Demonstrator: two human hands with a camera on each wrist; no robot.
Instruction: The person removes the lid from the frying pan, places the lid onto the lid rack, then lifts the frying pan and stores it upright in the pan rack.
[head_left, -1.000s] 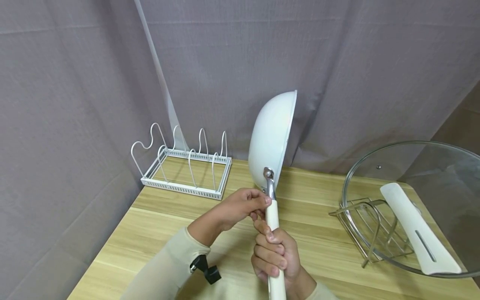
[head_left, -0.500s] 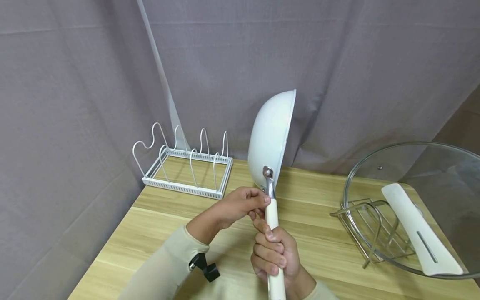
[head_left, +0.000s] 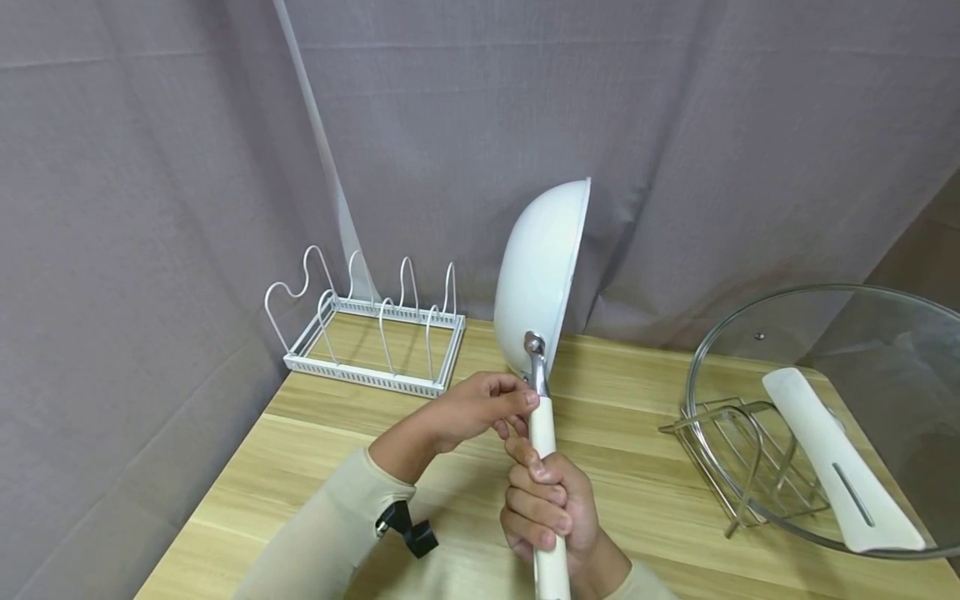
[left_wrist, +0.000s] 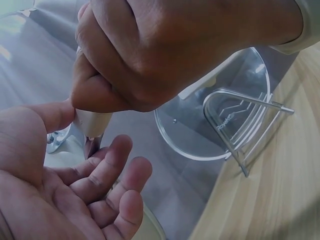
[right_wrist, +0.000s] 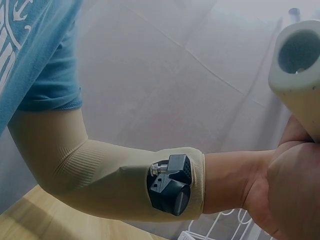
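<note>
A white wok (head_left: 536, 267) is held up in the air, tilted on its side, its rounded outside facing left. My right hand (head_left: 551, 512) wraps round the cream handle (head_left: 543, 429), fingers curled across it. Higher up, where the handle meets the metal neck (head_left: 538, 371), my left hand (head_left: 480, 408) pinches it. In the left wrist view, the left thumb (left_wrist: 55, 115) touches the handle while the fingers (left_wrist: 102, 175) bend below, near the neck. The hollow handle end (right_wrist: 300, 55) shows in the right wrist view.
At the back left of the wooden table (head_left: 315, 450) stands a white wire rack (head_left: 367, 379) with upright loops. To the right, a large glass lid (head_left: 720, 333) with a white handle (head_left: 840, 458) leans upright in a metal stand (head_left: 742, 492). A grey curtain (head_left: 450, 125) hangs behind.
The wok and both hands have shifted very slightly left. Both hands keep their hold on the handle.
</note>
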